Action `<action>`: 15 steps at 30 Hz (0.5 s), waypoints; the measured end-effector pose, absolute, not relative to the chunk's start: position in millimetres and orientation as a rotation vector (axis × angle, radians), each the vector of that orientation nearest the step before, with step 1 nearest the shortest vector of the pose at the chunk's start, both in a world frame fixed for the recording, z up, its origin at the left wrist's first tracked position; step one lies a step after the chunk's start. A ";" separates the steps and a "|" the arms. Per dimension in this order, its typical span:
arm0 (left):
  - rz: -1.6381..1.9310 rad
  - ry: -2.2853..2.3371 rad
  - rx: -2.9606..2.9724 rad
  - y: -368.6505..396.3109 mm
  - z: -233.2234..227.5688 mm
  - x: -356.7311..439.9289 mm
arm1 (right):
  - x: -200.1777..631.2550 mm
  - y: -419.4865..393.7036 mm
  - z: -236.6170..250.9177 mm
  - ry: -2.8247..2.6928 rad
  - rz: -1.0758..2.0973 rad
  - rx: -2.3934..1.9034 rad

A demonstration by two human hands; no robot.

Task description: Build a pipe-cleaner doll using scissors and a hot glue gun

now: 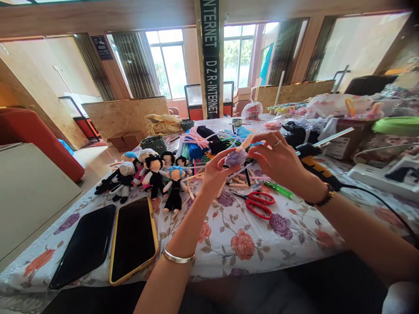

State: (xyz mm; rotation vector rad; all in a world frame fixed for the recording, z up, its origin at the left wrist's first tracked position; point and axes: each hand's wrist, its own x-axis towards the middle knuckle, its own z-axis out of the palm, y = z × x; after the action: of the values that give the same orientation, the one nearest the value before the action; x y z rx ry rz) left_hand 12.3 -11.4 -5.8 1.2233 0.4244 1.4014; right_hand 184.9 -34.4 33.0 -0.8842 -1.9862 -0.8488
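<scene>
My left hand point(218, 171) pinches a small doll head wrapped in lavender pipe cleaner point(236, 157), held up over the table. A peach fuzzy stem point(246, 141) sticks out of its top. My right hand point(275, 158) is closed at the head's right side, thumb and fingertips meeting at its edge; the exact spot they grip is partly hidden. Below the hands lie red-handled scissors point(260, 204) and a green pen-like tool point(278, 190). Loose peach pipe cleaners point(240, 185) are scattered beneath and behind them.
Several finished pipe-cleaner dolls point(154, 171) stand at the left. Two phones, one black point(85, 244) and one yellow-cased point(134, 240), lie in front. A corded hot glue gun point(316, 165) is beside my right forearm. Bundles of coloured pipe cleaners point(198, 141) are piled behind. Bags and boxes point(340, 135) crowd the right.
</scene>
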 end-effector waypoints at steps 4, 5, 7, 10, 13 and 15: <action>1.397 0.426 1.243 -11.9 -6.2 12.4 | 184.4 -34.1 33.5 -1.986 -0.872 -0.852; 1.396 0.427 1.239 -12.1 -6.1 12.4 | 184.2 -34.1 33.3 -1.995 -0.869 -0.840; 1.394 0.431 1.230 -12.4 -5.8 12.6 | 183.7 -34.2 32.6 -2.007 -0.857 -0.833; 1.389 0.441 1.232 -12.4 -5.5 12.6 | 182.4 -34.7 31.6 -1.998 -0.847 -0.849; 1.391 0.440 1.239 -11.9 -5.8 12.4 | 181.2 -35.6 31.5 -1.999 -0.838 -0.847; 1.397 0.438 1.253 -11.6 -6.3 12.4 | 181.4 -36.2 32.2 -2.003 -0.824 -0.836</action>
State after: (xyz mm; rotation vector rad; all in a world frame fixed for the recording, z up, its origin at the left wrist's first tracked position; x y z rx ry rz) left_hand 12.4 -11.6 -6.3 1.2532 0.4381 1.3974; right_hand 181.4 -36.2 32.2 -0.8360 -2.0028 -0.8238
